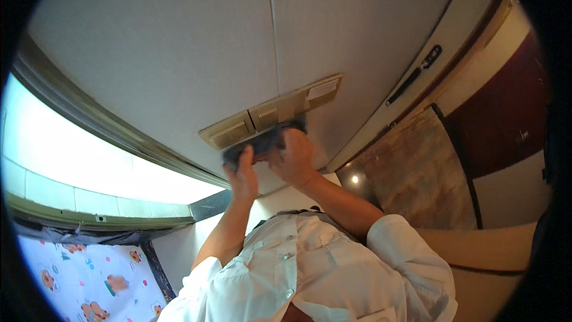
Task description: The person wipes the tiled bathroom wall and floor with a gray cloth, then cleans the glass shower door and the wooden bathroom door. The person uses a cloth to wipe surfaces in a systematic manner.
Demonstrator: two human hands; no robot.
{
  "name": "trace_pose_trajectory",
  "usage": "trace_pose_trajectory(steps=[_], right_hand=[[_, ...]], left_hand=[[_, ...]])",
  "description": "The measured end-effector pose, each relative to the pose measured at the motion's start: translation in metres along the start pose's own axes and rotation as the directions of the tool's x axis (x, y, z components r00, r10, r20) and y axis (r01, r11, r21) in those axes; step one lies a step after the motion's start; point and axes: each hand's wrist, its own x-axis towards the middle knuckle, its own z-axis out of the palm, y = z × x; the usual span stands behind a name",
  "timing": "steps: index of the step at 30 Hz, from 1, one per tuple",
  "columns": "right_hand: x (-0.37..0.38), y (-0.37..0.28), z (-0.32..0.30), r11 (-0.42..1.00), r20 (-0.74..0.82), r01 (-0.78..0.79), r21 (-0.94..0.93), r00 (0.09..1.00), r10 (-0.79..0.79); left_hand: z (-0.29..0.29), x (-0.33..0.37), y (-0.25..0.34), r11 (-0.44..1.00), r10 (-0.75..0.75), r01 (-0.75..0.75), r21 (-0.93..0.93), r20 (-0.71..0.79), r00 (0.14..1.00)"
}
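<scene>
On the wall in front of me is a row of yellowed switch plates; the left plate and the middle one have rocker switches, and the right plate bears a pale label. Just under this row, a dark grey cloth, slightly blurred, stretches between my hands. My left hand grips its left end with the thumb up. Farther right, my right hand is closed on the cloth, its fingers bent and partly smeared by motion. The cloth lies along the plates' lower edge; whether it touches them I cannot tell.
A bright framed opening lies to the left, above a white sheet with cartoon bears. Toward the right, a dark handle sits on a door edge. Beyond it is a brown mat with a black border.
</scene>
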Motion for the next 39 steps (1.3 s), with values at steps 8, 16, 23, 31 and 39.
trace_pose_trajectory(steps=[8, 16, 23, 31, 39], right_hand=[[0.003, -0.057, 0.045, 0.993, 0.024, 0.089, 0.084, 0.996, -0.091], [-0.037, -0.018, 0.047, 0.997, 0.019, -0.055, 0.044, 0.998, 0.054], [-0.117, 0.046, 0.044, 0.876, 0.2, -0.456, -0.155, 0.854, 0.48], [-0.075, 0.037, 0.024, 0.926, -0.044, -0.376, -0.016, 0.926, 0.375], [-0.029, 0.052, 0.002, 0.969, -0.217, -0.228, 0.094, 0.945, 0.243]], left_hand=[[-0.064, 0.005, 0.07, 0.934, 0.349, -0.358, 0.003, 0.213, 0.913], [-0.073, 0.019, 0.018, 0.981, 0.141, -0.167, 0.099, 0.229, 0.963], [-0.067, 0.028, -0.083, 0.774, -0.153, -0.002, 0.634, 0.189, 0.97], [-0.025, 0.014, -0.041, 0.869, -0.052, -0.072, 0.49, 0.236, 0.97], [0.036, -0.004, -0.011, 0.898, -0.054, -0.056, 0.436, 0.235, 0.97]])
